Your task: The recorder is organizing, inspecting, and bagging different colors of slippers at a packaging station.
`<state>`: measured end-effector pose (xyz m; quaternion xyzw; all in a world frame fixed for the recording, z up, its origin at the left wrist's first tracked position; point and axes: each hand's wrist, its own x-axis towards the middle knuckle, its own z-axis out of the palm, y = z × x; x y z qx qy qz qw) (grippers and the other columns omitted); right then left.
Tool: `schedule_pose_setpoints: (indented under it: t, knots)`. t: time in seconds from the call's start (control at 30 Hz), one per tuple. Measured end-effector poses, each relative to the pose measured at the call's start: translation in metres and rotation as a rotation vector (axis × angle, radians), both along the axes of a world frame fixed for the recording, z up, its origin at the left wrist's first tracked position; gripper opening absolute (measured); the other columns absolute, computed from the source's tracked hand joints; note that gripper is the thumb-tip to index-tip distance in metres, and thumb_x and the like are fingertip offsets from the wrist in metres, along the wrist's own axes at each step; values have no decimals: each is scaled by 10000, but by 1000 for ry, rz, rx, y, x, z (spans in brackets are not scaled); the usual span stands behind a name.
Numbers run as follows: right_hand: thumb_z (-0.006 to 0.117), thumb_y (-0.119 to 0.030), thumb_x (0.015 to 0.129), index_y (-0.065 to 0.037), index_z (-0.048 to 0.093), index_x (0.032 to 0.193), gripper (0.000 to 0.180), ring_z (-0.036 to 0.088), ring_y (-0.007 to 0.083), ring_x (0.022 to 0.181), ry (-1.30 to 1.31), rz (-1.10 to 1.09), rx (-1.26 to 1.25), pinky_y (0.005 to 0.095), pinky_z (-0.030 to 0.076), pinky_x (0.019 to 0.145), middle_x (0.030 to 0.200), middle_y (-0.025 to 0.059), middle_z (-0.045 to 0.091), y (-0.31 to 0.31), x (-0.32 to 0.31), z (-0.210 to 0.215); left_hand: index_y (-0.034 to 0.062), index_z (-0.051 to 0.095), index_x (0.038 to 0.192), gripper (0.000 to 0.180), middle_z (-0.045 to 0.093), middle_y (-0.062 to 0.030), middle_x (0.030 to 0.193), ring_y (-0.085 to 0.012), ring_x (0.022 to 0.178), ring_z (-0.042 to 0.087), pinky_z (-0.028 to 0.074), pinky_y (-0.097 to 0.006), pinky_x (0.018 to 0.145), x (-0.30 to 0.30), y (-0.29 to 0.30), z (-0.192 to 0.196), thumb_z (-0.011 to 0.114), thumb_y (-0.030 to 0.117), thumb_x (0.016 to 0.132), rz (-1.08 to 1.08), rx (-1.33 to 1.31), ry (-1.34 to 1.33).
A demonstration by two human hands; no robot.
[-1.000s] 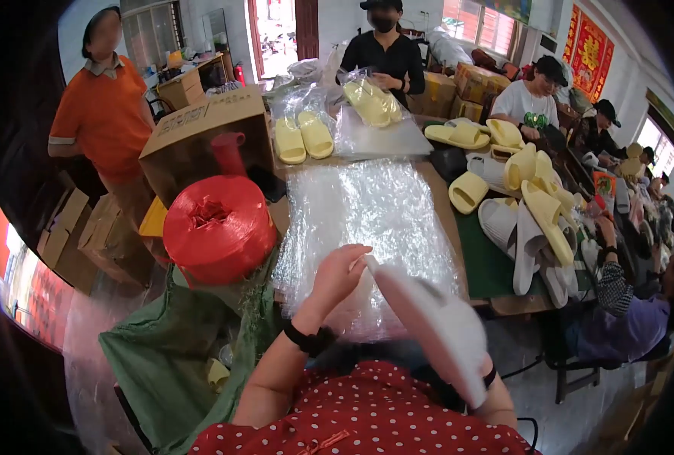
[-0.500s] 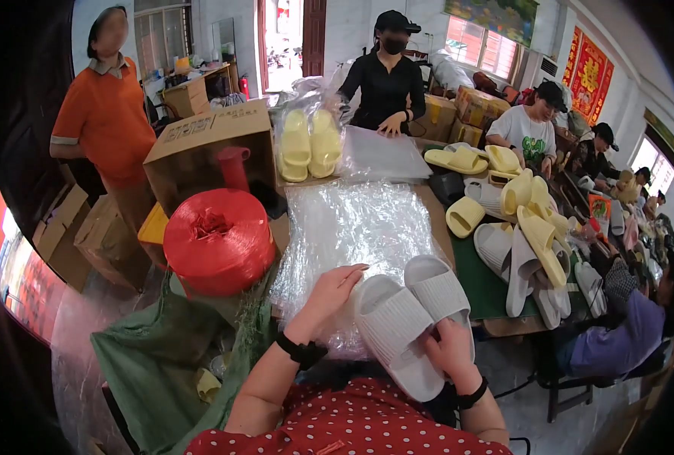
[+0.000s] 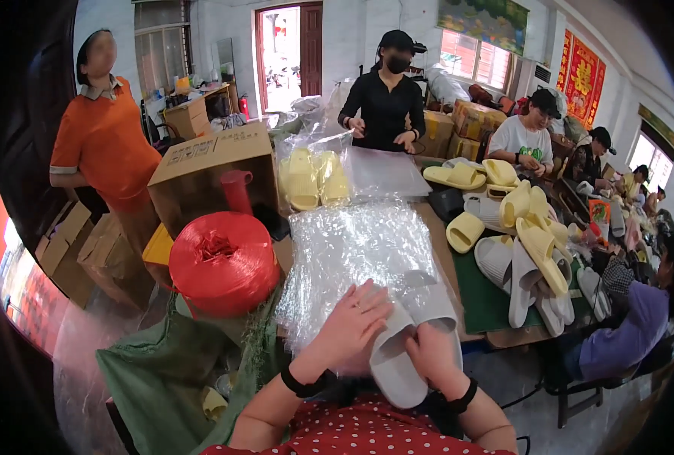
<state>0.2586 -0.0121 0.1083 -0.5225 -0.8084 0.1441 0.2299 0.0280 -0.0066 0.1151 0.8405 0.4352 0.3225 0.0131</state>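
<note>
My right hand [image 3: 434, 355] is closed on a pair of pale grey slippers [image 3: 398, 370], held side by side at the near edge of a stack of clear plastic bags [image 3: 350, 246]. Clear film appears to lie over the front of the slippers; whether they are inside a bag I cannot tell. My left hand [image 3: 352, 324] rests on the plastic just left of the slippers, its fingers stretched out and nothing gripped in them.
Left of the bags stands a big roll of red plastic twine [image 3: 223, 262], with an open cardboard box [image 3: 214, 171] behind it. Bagged yellow slippers [image 3: 304, 180] lie at the far side. Loose yellow and grey slippers [image 3: 538, 246] crowd the right. A co-worker in black [image 3: 386, 106] stands opposite.
The slippers have moved forward, their front now under clear film. My left hand has shifted right, closer to them. Across the table, the co-worker's hand has left the bagged yellow slippers, which sank lower.
</note>
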Motion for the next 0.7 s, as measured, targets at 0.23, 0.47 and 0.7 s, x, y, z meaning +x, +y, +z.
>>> schedule_pose_setpoints:
  t: [0.23, 0.47, 0.7]
  knots:
    - [643, -168, 863, -18, 562, 941, 188, 654, 411, 810, -18, -19, 90, 504, 515, 708, 880, 216, 646, 33, -28, -39, 136, 598, 1356, 394, 490, -77, 1497, -336, 1415, 403, 320, -471, 1167, 8, -12, 5, 590, 201, 968, -159, -76, -151]
    - [610, -253, 933, -6, 542, 949, 256, 640, 430, 800, 152, -26, 94, 504, 505, 701, 847, 228, 634, 70, -75, -7, 98, 590, 1356, 407, 505, -76, 1483, -316, 1420, 401, 341, -466, 1158, 7, -22, 14, 601, 157, 954, -259, -66, -167]
    - [620, -294, 942, 10, 520, 955, 320, 622, 479, 786, 315, -178, 220, 521, 504, 707, 836, 257, 641, 134, -118, -4, 110, 626, 1323, 425, 516, -91, 1477, -366, 1383, 444, 392, -452, 1121, -13, -34, 25, 634, 82, 899, -242, -68, -213]
